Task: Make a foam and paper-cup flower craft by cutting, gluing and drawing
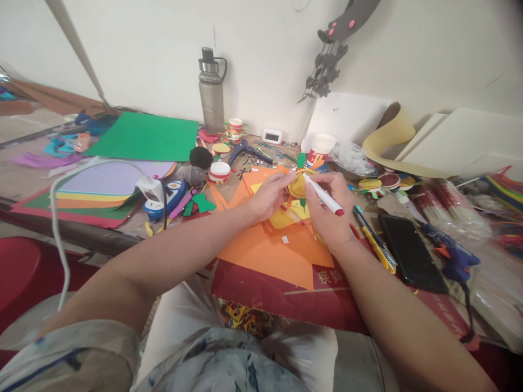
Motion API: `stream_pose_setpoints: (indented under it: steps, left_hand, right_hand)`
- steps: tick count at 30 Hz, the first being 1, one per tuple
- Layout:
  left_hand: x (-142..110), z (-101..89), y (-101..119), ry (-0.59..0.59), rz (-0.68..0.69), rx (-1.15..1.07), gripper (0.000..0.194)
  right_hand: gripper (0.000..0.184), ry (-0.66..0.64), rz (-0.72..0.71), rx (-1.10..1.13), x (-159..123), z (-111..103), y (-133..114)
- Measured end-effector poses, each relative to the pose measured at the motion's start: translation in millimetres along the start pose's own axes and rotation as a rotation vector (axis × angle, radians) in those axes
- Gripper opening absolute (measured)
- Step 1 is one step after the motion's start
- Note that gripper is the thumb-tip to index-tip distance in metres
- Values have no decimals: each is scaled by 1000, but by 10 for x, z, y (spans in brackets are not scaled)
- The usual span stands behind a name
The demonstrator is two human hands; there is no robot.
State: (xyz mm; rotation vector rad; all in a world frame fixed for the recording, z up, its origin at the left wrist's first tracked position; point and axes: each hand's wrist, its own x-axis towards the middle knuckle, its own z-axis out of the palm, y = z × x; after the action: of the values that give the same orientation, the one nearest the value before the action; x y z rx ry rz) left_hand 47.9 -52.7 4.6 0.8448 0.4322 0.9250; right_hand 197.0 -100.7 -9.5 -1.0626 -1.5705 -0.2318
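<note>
My left hand (pixel 273 195) grips a small round yellow craft piece (pixel 297 185) by its left side. Green and orange paper tabs stick out from its edge. In my right hand (pixel 333 209) is a white marker (pixel 324 196) with a red end, its tip at the top of the yellow piece. Both hands are just above orange paper sheets (pixel 265 250) and a yellow sheet (pixel 281 218). The underside of the yellow piece is hidden.
A black phone (pixel 412 251), yellow cutter (pixel 378 247) and blue glue gun (pixel 453 253) lie at the right. Paper cups (pixel 321 147) stand behind my hands. At the left are a blue stapler-like tool (pixel 166 200), green sheet (pixel 147 136) and grey bottle (pixel 212 98).
</note>
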Motion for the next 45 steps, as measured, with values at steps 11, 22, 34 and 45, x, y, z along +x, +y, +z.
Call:
stream_pose_setpoints:
  steps: [11,22,34,45]
  left_hand:
    - [1,-11,-8,-8,11,-8,34]
    - [29,-50,-31,-13,-5,11,31]
    - [16,-34,-20,-9,-8,6,31]
    - [8,-23,-18,-1,-1,16,32]
  right_hand:
    - [16,8,-12,0,-7,4,14]
    - [16,15,9,6,-12,9,9]
    - [16,23,23,33,-11,4,10]
    - [14,15,-1,26,-10,-2,10]
